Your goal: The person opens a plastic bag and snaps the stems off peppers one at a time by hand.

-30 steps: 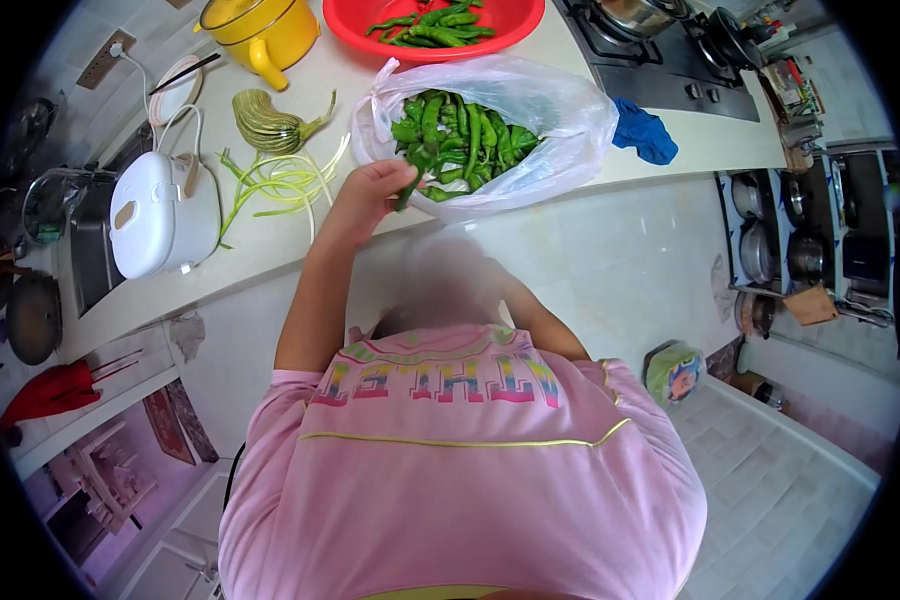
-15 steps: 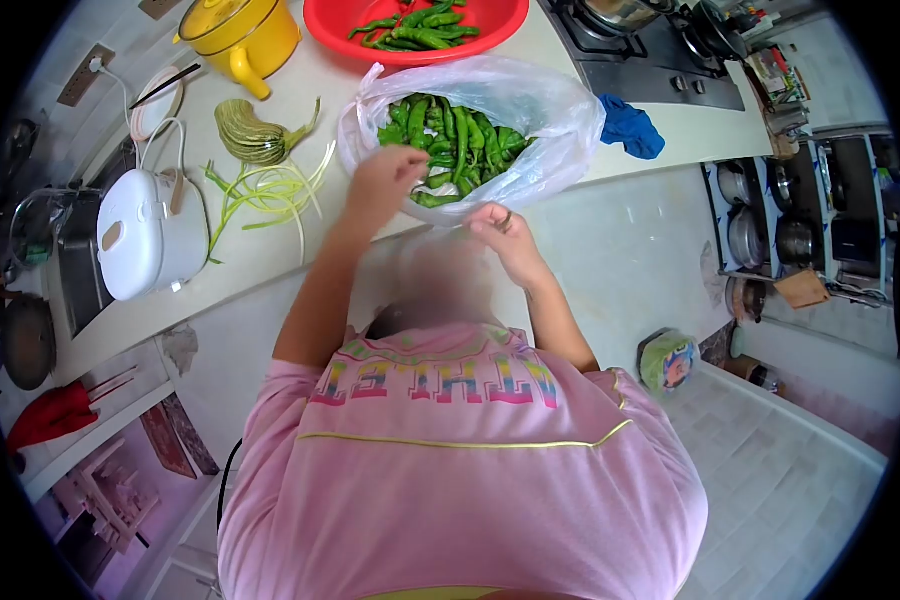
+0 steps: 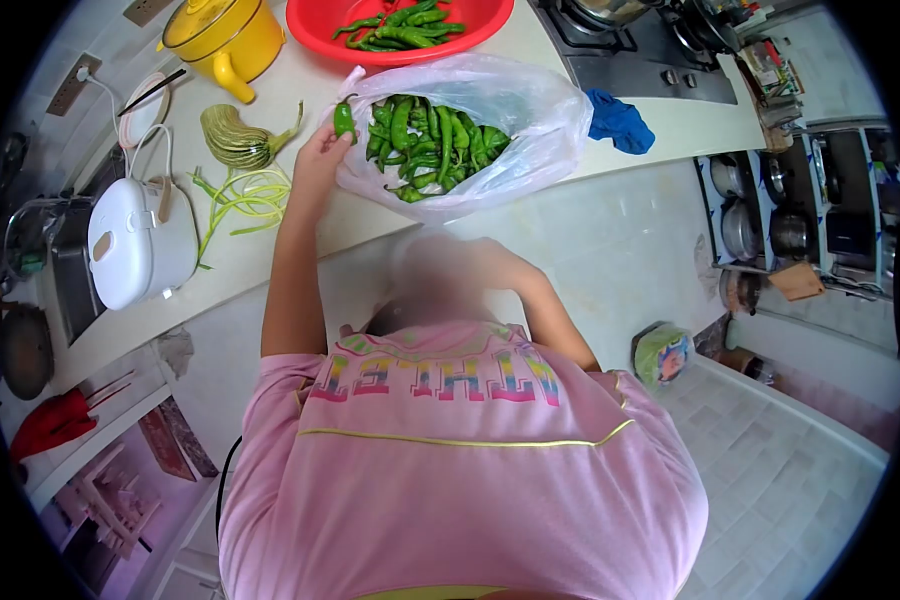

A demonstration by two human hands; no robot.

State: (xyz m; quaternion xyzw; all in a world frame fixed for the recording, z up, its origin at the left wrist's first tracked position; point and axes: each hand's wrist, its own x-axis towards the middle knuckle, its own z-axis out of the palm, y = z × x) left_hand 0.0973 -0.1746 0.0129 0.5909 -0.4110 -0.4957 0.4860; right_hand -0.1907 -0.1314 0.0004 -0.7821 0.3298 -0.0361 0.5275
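My left hand [image 3: 322,152] is closed on a single green pepper [image 3: 344,119], held upright at the left edge of an open plastic bag [image 3: 545,125]. Many green peppers [image 3: 448,140] lie inside the bag on the counter. My right hand [image 3: 482,262] is drawn back from the counter, in front of my upper chest; blur hides its fingers and whatever they may hold.
Behind the bag stands a red basin [image 3: 320,42] with green peppers. A yellow pot [image 3: 232,45], striped squash [image 3: 235,138], green stalks [image 3: 240,205] and white appliance [image 3: 135,245] are to the left. Right are a blue cloth [image 3: 620,122] and stove [image 3: 660,75].
My left hand has moved left from over the peppers and now has one pepper in it. My right hand has left the bag's near edge and come back toward my body.
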